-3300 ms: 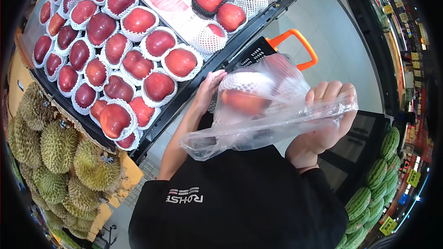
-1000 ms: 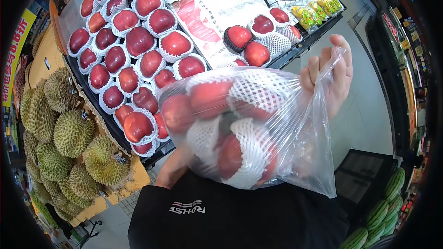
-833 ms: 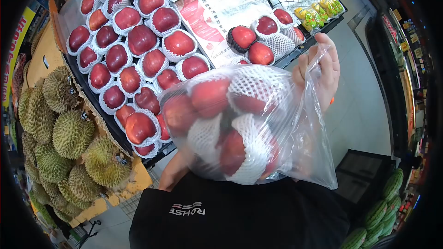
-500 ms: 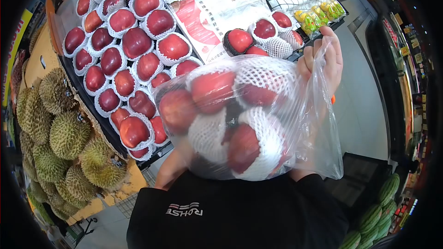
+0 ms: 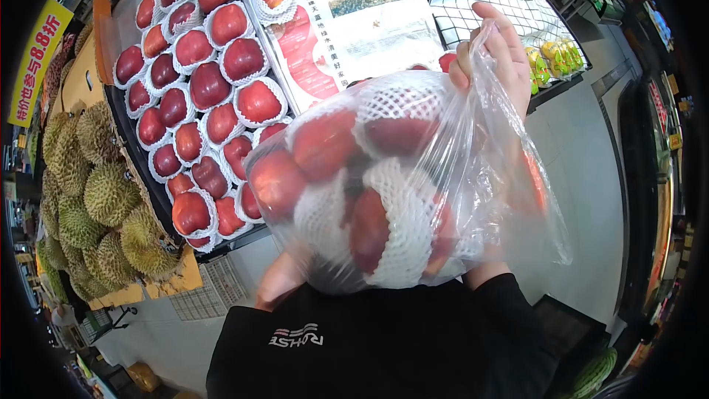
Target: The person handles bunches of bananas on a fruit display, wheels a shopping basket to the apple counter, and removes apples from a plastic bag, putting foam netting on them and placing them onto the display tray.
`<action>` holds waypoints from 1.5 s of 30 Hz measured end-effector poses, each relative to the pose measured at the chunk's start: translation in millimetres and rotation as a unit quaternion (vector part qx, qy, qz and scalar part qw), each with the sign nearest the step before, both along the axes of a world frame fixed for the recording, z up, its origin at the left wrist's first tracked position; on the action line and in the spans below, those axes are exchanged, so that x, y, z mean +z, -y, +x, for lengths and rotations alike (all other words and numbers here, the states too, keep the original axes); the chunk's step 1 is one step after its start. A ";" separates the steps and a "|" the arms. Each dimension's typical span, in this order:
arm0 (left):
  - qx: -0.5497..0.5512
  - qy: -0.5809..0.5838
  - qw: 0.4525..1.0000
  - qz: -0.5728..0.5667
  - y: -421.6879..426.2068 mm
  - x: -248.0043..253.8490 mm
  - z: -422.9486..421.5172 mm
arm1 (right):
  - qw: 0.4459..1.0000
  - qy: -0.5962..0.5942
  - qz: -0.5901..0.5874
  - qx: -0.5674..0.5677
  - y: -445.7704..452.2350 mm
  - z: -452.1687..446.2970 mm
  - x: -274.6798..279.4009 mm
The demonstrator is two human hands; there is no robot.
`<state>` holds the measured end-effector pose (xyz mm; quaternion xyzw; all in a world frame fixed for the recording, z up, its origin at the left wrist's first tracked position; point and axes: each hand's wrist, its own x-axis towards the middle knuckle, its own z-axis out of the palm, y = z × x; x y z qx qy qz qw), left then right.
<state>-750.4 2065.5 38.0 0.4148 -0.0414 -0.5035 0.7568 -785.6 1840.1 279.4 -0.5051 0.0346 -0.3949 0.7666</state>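
A clear plastic bag (image 5: 473,199) full of red apples fills the middle of the view, close to my chest. Some of the apples wear white foam nets (image 5: 399,229); others show bare red skin (image 5: 325,144). My right hand (image 5: 498,55) is closed on the bag's gathered top at the upper right. My left forearm (image 5: 281,278) reaches in under the bag's left side, and the hand itself is hidden behind it. Beyond the bag, rows of netted red apples (image 5: 210,85) lie on a display stand beside a printed carton sheet (image 5: 369,22).
Durians (image 5: 111,192) are heaped on cardboard at the left, near a yellow sign (image 5: 37,63). A white grid cloth (image 5: 487,0) and yellow-green packets (image 5: 554,59) lie at the upper right. Grey floor (image 5: 576,170) runs along the right, with a watermelon (image 5: 594,373) low down.
The bag has shifted slightly left, and my right hand has risen a little with its top. The loose apples at the stand's right are now mostly covered. My view has turned a little.
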 end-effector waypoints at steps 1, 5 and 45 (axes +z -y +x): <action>0.004 0.001 1.000 -0.001 2.5 0.4 -2.6 | 1.000 -0.006 0.000 -0.012 1.8 4.4 -2.5; 0.014 -0.003 1.000 -0.011 6.1 2.6 1.0 | 0.999 -0.040 -0.010 0.013 4.5 9.1 -11.3; 0.072 0.096 0.991 0.057 154.6 37.2 187.6 | 0.995 -0.053 -0.082 -0.020 162.9 148.2 -37.2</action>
